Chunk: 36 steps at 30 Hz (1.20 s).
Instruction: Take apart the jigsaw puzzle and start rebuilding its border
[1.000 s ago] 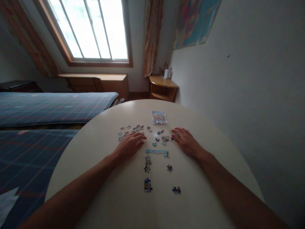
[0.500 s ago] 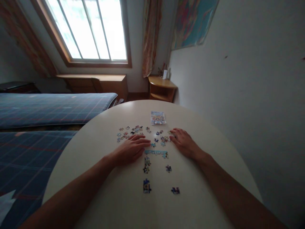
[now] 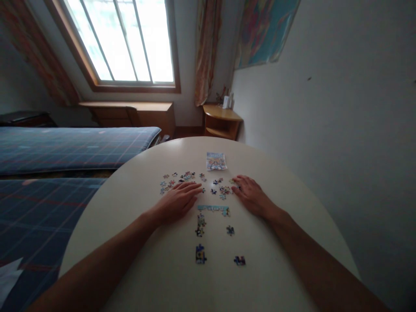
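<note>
Bare forearms (image 3: 107,255), narrower wrists (image 3: 152,216), bare-fingered left grip (image 3: 178,199) and right grip (image 3: 251,195)

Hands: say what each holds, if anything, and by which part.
Left hand, beside a puzzle piece, shows no grip; whether the right hand holds anything cannot be told.

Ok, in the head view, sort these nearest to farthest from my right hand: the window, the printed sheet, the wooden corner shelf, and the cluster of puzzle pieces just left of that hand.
From your right hand:
1. Cluster of puzzle pieces, just left of its fingers.
2. Printed sheet, ahead and left, on the table.
3. Wooden corner shelf, beyond the table.
4. Window, far left.
</note>
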Tool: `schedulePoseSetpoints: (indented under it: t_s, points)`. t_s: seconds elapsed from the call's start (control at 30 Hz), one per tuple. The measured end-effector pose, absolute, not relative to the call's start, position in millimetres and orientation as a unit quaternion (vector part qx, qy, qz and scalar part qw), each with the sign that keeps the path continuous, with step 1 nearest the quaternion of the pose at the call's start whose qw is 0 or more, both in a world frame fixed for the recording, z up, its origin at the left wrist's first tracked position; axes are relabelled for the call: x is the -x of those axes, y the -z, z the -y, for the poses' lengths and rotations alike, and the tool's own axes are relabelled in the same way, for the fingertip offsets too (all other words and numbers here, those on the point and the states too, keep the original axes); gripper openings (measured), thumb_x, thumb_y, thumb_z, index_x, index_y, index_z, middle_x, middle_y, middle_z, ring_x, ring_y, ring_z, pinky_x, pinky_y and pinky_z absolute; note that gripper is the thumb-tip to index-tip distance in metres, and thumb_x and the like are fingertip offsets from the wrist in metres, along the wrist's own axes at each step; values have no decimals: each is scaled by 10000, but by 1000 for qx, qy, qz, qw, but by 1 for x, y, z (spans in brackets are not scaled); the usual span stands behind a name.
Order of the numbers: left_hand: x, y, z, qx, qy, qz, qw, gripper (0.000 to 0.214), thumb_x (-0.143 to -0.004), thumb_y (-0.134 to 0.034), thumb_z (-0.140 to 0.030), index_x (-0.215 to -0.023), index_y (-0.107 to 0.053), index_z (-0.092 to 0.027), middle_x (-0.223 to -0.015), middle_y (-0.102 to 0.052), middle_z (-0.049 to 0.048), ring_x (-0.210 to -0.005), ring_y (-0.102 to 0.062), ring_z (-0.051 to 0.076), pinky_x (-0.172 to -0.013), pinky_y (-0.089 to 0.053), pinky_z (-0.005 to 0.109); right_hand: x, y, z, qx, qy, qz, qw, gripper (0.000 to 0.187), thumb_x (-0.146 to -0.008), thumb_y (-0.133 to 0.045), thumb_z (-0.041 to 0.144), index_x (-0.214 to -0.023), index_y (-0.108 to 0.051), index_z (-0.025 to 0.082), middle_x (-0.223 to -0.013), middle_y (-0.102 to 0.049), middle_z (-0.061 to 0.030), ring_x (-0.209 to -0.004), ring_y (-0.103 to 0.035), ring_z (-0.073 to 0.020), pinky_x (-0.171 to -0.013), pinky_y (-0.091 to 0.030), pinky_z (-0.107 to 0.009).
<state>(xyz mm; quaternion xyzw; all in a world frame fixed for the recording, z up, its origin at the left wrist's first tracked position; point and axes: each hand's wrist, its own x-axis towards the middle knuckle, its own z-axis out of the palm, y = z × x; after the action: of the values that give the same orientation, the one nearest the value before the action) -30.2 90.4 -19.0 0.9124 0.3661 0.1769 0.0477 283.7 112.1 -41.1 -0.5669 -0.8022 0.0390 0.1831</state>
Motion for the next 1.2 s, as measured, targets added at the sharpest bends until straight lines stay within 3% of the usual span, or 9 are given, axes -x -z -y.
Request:
schedulePoseSetpoints:
  t_s: [0.13, 0.33, 0.53, 0.8, 1.2]
  points:
    - [33, 25, -94, -895, -173, -411, 30, 391, -1016, -369, -320, -1361, -531, -234, -1462, -512, 66, -1357, -442, 257, -1127, -350, 516, -282, 40, -111, 569, -43, 802, 177, 513, -997, -317, 491, -1331, -542, 173, -1419, -523, -143, -1360, -427, -270, -1162, -282, -476]
    - [34, 25, -97, -896, -194, -398, 37, 355, -1010, -379, -292, -1303, -561, -211, -1358, -608, 69, -1239, -552, 233, -1101, -382, 477, -277, 36, -109, 569, -57, 800, 185, 516, -994, -346, 479, -1348, -527, 151, -1431, -512, -140, -1370, -408, -268, -1175, -255, -472]
    - [34, 22, -98, -884, -204, -419, 21, 313, -991, -412, -291, -1229, -596, -206, -1187, -696, 68, -1119, -615, 238, -1038, -445, 462, -268, 27, -104, 529, -66, 816, 225, 424, -978, -438, 446, -1305, -580, 217, -1402, -541, -113, -1336, -440, -262, -1137, -308, -484]
    - [34, 24, -99, -875, -221, -429, 35, 287, -963, -449, -260, -1186, -627, -230, -1179, -705, 50, -1107, -635, 234, -1024, -464, 465, -260, 22, -100, 476, -44, 843, 245, 223, -929, -574, 366, -1078, -732, 316, -1259, -652, -52, -1243, -517, -255, -1087, -343, -492]
    - [33, 24, -99, -876, -216, -430, 40, 298, -957, -450, -263, -1189, -634, -226, -1202, -699, 52, -1124, -629, 239, -1031, -465, 477, -261, 24, -103, 489, -54, 834, 251, 168, -881, -624, 287, -995, -744, 257, -1221, -668, -73, -1202, -546, -257, -1063, -372, -483]
